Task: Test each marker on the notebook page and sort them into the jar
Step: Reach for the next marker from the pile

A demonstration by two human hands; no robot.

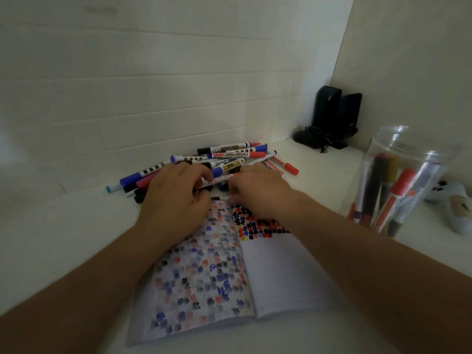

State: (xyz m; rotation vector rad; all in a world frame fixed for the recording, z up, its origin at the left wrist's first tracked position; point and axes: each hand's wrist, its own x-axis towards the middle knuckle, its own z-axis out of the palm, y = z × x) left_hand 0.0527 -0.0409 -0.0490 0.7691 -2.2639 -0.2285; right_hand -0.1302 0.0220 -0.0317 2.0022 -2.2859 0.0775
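Reaching into the marker pile (217,162) at the surface's (51,238) far edge, both hands meet. Left hand (176,198) fingers curled round a white marker (217,179); right hand (258,192) fingers curled down, grip unclear. Notebook (281,272) open below, pages dotted with colour. Jar (398,182) right, several markers inside.

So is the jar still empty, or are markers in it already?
Not empty. The clear jar stands upright with no lid, and several markers stand inside it, red, black and white ones among them.
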